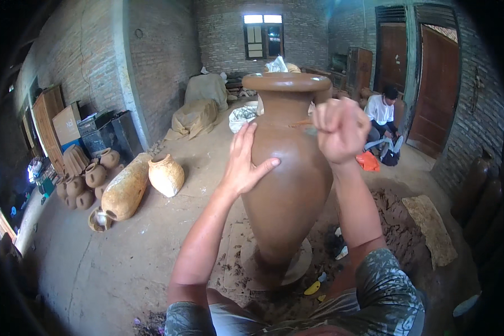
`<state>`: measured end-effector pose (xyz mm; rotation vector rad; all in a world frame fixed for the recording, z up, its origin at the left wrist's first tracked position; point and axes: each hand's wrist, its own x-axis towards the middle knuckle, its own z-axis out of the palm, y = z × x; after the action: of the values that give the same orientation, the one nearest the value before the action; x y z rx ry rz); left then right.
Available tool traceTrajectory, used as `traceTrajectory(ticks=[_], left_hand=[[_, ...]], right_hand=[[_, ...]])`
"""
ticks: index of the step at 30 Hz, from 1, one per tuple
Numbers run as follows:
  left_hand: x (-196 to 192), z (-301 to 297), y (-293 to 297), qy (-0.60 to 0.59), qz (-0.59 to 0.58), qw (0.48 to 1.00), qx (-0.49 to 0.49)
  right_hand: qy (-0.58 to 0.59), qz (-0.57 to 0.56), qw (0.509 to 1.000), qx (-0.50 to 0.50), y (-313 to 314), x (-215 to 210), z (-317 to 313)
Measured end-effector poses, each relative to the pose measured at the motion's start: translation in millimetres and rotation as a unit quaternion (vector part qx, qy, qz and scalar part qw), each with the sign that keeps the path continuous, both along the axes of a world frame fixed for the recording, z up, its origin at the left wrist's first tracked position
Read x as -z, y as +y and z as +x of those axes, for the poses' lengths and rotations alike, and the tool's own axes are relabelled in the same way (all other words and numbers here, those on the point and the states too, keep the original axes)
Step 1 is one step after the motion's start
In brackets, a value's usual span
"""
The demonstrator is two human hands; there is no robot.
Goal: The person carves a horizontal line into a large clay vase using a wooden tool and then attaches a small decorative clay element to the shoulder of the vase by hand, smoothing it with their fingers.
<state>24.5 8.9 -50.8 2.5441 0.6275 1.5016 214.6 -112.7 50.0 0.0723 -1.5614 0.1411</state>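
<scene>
A tall brown clay vase (288, 179) with a wide rolled rim, wet and shiny, stands upright in front of me. My left hand (243, 162) lies against the left of its shoulder, fingers stretched and thumb apart. On the right, my right hand (343, 130) is raised beside the shoulder with its fingers curled closed. Whatever those fingers hold, if anything, is hidden. Just left of them, a thin brownish strip shows against the vase, too small to name. The vase's narrow foot rests on a round board (299, 263) on the floor.
Dark wet clay (395, 224) lies heaped right of the vase, next to a rough flat slab (429, 229). Several pots (95, 175) and a long pale jar (127, 187) lie to the left. A person (382, 115) sits at the back right near an orange bag (368, 161).
</scene>
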Motion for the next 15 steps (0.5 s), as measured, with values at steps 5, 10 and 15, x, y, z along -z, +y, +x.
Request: traceTrajectory(ticks=[5,10,15], left_hand=[[4,9,-11,0.001,-0.017,0.999,-0.032],[3,12,-22,0.002,-0.021,0.998,-0.06],[5,15,-28,-0.007,-0.008,0.996,-0.086]], right_hand=[[0.008,-0.052,0.997,0.049,8,1,-1],[0.001,-0.053,0.998,0.037,8,-1,-1],[-0.012,-0.013,1.0,-0.02,1,3,2]])
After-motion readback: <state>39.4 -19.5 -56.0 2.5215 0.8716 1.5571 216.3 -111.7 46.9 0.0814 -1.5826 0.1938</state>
